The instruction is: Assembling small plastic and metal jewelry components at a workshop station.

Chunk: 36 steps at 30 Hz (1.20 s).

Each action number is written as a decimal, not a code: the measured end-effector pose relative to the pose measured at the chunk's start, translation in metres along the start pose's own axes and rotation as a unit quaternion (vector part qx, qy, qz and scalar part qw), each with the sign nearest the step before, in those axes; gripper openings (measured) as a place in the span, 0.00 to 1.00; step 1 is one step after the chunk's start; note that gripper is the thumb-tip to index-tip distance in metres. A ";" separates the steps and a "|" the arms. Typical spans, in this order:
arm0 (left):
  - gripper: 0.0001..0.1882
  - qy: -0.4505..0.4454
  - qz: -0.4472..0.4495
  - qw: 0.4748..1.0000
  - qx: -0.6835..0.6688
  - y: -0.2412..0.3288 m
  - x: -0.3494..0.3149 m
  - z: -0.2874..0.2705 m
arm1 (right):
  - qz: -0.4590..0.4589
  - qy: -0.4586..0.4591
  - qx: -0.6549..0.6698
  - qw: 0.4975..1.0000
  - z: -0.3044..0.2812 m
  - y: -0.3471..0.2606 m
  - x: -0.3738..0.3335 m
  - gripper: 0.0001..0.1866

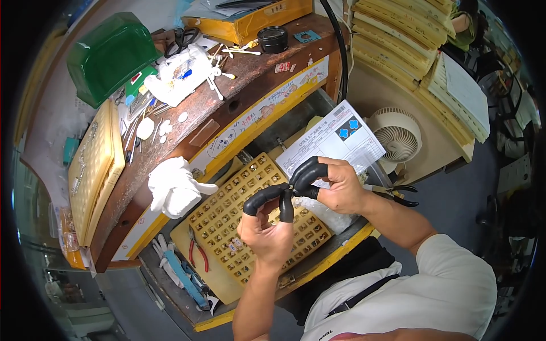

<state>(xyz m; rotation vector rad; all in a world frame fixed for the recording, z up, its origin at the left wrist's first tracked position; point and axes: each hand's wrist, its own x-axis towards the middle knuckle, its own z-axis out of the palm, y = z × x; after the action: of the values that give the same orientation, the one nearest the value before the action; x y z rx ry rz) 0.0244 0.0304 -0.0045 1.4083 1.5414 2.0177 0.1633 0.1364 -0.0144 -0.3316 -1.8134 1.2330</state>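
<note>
My left hand (267,230) and my right hand (335,184) meet above a yellow grid tray (227,227) that holds several small metal parts in its cells. Black finger cots cover the thumbs and forefingers of both hands. Between those fingertips both hands pinch one tiny metal piece (290,187), too small to make out in detail. The tray lies in an open drawer in front of me.
A white cloth (173,184) lies at the bench edge. Red-handled pliers (198,253) rest left of the tray, black-handled pliers (398,194) to the right. A printed sheet (335,139), a small white fan (396,133), a green box (108,54) and stacked yellow trays (398,31) surround the bench.
</note>
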 end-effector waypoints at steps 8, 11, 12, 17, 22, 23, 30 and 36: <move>0.13 0.000 -0.073 0.996 -0.058 0.003 0.000 0.001 | 0.001 -0.008 0.002 1.000 0.001 -0.006 0.003 0.15; 0.12 0.007 -0.082 0.994 -0.075 0.005 0.001 0.004 | 0.004 -0.004 -0.009 1.000 0.001 -0.003 0.001 0.16; 0.12 0.006 -0.082 0.994 -0.076 0.006 0.002 0.004 | 0.004 -0.003 -0.009 1.000 0.001 -0.004 0.000 0.16; 0.12 0.013 -0.111 0.991 -0.077 0.006 0.002 0.005 | -0.011 0.024 0.001 1.000 0.007 -0.004 -0.002 0.19; 0.12 0.029 -0.115 0.987 -0.104 0.007 0.003 0.006 | -0.006 0.037 0.001 0.999 0.007 -0.003 -0.002 0.17; 0.11 0.039 -0.115 0.986 -0.110 0.007 0.003 0.005 | -0.006 0.037 0.001 0.999 0.008 -0.003 -0.002 0.15; 0.12 0.037 -0.100 0.988 -0.111 0.003 0.002 0.006 | 0.091 0.035 0.129 0.987 0.011 -0.002 -0.002 0.12; 0.12 0.010 -0.103 0.989 -0.109 0.005 0.002 0.006 | 0.072 0.033 0.107 0.991 0.007 0.003 -0.004 0.13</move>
<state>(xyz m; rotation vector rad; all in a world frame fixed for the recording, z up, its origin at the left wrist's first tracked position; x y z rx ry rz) 0.0294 0.0334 0.0007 1.1024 1.3628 2.0076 0.1589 0.1312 -0.0198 -0.3821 -1.6053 1.4858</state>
